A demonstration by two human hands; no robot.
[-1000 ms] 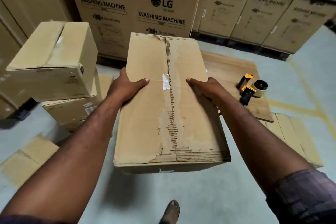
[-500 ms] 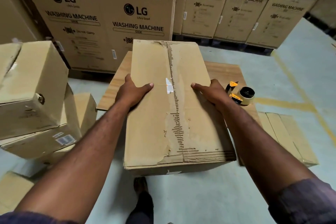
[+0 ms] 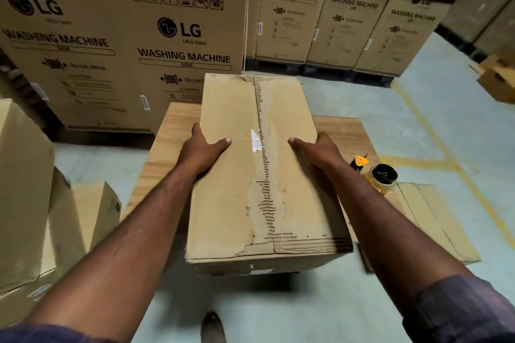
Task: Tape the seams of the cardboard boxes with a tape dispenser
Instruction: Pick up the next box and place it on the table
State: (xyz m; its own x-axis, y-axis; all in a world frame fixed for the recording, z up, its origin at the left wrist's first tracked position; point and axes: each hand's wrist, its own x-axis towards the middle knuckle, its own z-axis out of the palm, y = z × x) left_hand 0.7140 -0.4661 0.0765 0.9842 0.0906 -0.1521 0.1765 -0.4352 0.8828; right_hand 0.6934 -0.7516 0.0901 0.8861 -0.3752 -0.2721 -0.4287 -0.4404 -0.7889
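While both hands hold it by its long sides, the cardboard box points lengthwise away from the person, over a low wooden surface. The left hand grips the left edge and the right hand grips the right edge; each thumb lies flat on the top, and the other fingers curl down the sides, mostly hidden. The seam runs along the middle of the top, with torn paper and bare corrugation around it. The near end of the box sticks out past the surface, above the floor. The tape dispenser, yellow and black, lies on the surface just right of the right wrist, untouched. Flattened cardboard lies beside it. Large washing machine cartons stand behind.
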